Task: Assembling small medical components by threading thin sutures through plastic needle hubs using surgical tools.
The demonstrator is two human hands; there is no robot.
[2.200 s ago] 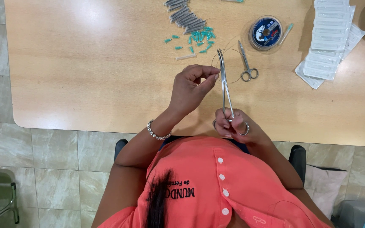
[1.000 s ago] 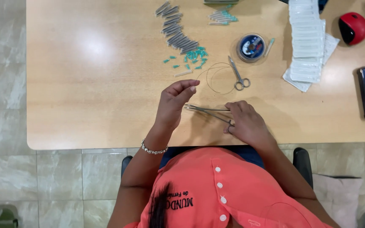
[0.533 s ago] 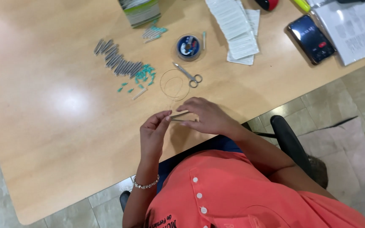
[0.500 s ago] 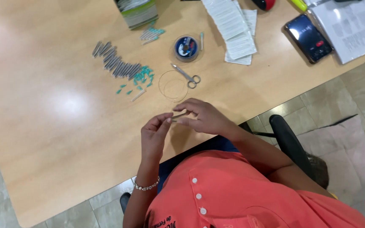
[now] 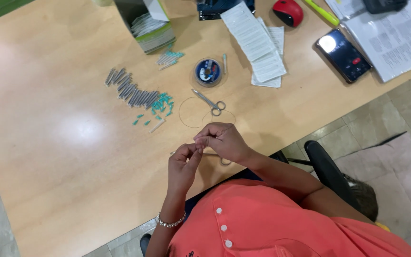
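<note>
My left hand [image 5: 183, 164] and my right hand [image 5: 222, 141] meet fingertip to fingertip just above the table's near edge. Both pinch something very fine, apparently the end of a thin clear line [image 5: 190, 124] that lies in loops on the wood just beyond them. Long metal forceps [image 5: 176, 153] lie flat on the table under my hands, mostly hidden by them. Small scissors [image 5: 210, 102] rest inside the loops, and a round spool [image 5: 208, 72] sits further back.
A row of grey tubes [image 5: 129, 89] and scattered teal caps [image 5: 160, 103] lie to the left. Strips of white packets [image 5: 255, 40], an open box [image 5: 149, 26], a phone [image 5: 343, 55], a red mouse [image 5: 288, 12] and papers [image 5: 396, 35] line the far side. A chair arm [image 5: 327, 169] is at my right.
My right hand held the forceps upright, then lowered them flat onto the table and let go. Both hands now pinch together above them. My view has swung left and tilted.
</note>
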